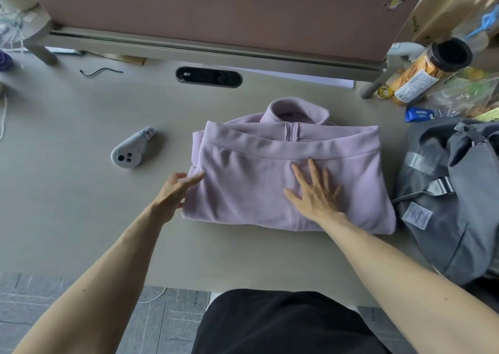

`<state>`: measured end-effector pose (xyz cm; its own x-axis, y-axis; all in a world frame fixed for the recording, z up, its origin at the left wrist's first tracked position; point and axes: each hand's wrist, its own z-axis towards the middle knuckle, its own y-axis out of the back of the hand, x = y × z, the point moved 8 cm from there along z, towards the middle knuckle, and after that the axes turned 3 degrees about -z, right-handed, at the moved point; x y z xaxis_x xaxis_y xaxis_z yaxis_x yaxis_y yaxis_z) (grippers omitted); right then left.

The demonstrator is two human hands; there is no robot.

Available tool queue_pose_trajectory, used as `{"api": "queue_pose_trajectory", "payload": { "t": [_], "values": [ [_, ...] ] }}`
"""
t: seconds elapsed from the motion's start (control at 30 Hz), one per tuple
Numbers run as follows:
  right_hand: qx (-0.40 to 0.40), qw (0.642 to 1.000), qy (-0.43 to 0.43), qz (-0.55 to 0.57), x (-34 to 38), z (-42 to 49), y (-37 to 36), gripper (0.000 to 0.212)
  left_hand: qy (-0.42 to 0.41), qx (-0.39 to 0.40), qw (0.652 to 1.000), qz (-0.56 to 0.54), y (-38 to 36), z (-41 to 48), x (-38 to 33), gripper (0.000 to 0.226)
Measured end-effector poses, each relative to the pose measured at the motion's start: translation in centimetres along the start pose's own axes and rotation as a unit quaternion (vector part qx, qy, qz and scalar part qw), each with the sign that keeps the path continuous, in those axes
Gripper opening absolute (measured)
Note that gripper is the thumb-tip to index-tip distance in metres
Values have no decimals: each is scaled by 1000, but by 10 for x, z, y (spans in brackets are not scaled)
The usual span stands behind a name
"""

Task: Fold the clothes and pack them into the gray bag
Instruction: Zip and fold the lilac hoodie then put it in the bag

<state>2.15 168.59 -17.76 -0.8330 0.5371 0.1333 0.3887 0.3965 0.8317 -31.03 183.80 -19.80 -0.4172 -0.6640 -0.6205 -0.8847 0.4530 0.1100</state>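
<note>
Folded lilac fleece pullover (270, 175) lies mid-frame on the beige desk (81, 205), collar toward the top. Right hand (316, 191) rests flat on it, fingers spread. Left hand (175, 191), fingers straight, touches the pullover's left edge. Gray fabric bag (445, 200) sits at right edge, just beside the pullover. Small gray controller (132, 148) lies to the left.

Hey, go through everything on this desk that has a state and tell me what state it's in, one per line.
lilac fleece: folded, lying flat on the desk, collar away from the person.
gray bag: lying beside the fleece; open or closed, cannot tell.
left hand: open, fingers straight at the fleece's left edge.
right hand: open, pressed flat on the fleece.
snack canister: black lid on, tilted.
</note>
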Motion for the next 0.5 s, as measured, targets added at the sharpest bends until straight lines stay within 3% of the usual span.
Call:
{"api": "queue_pose_trajectory", "payload": {
  "t": [0.07,0.23,0.37,0.5],
  "values": [
    [12,1000,7,-10,7,2,-2,78,0,-4,1000,31,-9,12,-4,88],
    [26,999,5,-20,15,7,-2,77,-21,-54,997,48,-14,-17,-36,63],
    [6,996,82,-29,53,9,4,70,-73,-93,991,54,37,-43,-59,56],
    [-13,988,149,-49,87,9,-8,69,-123,-73,987,72,62,-76,-91,41]
  ]
}}
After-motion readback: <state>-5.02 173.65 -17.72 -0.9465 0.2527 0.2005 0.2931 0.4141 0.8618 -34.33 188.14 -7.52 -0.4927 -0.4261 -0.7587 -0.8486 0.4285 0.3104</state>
